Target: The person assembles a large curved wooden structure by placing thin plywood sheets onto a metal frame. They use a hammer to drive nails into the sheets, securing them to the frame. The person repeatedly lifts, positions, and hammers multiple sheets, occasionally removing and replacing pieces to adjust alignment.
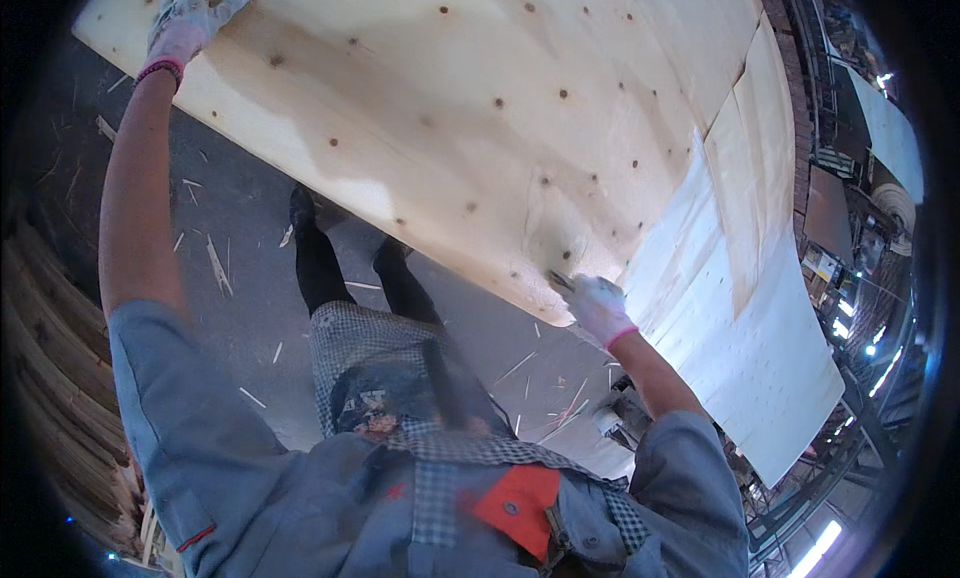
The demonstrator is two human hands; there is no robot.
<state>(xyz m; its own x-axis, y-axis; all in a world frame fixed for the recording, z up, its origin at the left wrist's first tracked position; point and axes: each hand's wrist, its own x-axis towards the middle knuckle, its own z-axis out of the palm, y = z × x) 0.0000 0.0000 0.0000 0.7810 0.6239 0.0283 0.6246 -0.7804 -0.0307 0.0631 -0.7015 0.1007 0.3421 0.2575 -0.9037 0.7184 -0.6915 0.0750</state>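
A large pale wood veneer sheet [440,98] with many dark knots spreads across the upper part of the view. My left hand [188,26], in a white glove with a pink cuff, lies flat near its far left corner with fingers spread. Close to the sheet's near edge, my right hand [598,308] wears a similar glove and is closed around a thin dark tool [562,279]. The tool's tip points left over the wood; most of it is hidden in the fingers, so its kind is unclear.
A whiter sheet [760,378] extends at the right, beside a torn, overlapping veneer strip [745,168]. Wood splinters lie on the grey floor [240,328] around my feet. Curved stacked timber [60,378] stands at the left; machinery frames [870,418] and a roll [893,203] are far right.
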